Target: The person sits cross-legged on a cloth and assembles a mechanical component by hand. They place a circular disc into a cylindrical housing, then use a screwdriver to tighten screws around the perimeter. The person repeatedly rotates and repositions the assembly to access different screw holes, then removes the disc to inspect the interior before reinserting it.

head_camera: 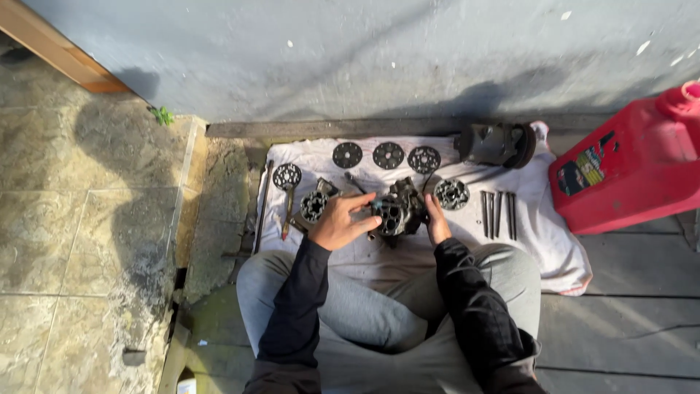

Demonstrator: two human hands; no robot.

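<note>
Hands meet over a dark, greasy metal engine part with round holes [397,211], which sits on a white cloth [554,241] spread on the floor before the seated person. The left hand [341,222] curls around its left side; the right hand [437,225] grips its right edge. Three perforated metal discs [387,155], four dark long bolts [498,214] and a red plastic fuel can [627,171] lie around. The part seems under disassembly; the next move calls for a firm, steady hold.
</note>
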